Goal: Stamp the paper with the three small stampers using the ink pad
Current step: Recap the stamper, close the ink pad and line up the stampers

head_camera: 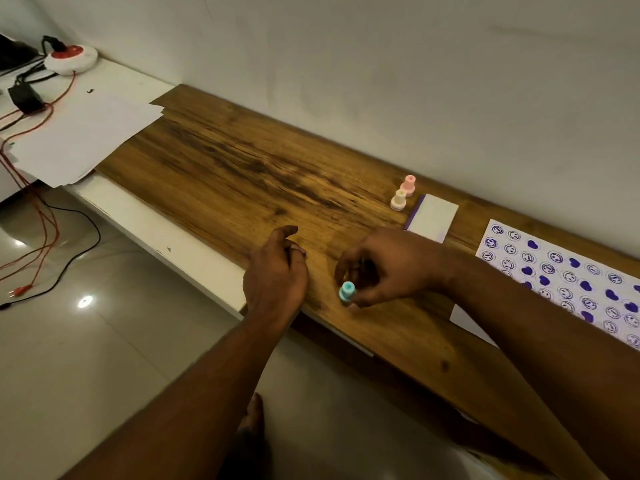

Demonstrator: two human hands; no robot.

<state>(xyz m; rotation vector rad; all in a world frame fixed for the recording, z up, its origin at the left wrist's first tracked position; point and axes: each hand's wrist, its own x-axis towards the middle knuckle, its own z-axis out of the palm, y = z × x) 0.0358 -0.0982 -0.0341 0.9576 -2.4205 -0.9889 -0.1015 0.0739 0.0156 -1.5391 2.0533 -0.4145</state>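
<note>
A pile of blank sheets (83, 140) lies far left. The left hand (277, 268) rests on the tabletop (225, 168), fingers loosely curled, holding nothing. The right hand (388, 268) pinches the blue stamper (347, 292) on the wood. The yellow stamper (399, 199) and pink stamper (408, 185) stand beside the ink pad (433, 216), which looks closed. The paper (571, 282), partly under the right forearm, is crowded with prints, so little seems left.

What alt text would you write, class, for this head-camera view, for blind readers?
The right hand pinches a blue stamper at the edge of the wooden desk; the left hand rests empty beside it. Beyond are a pink stamper, a yellow stamper, a white ink pad and stamped paper.
</note>
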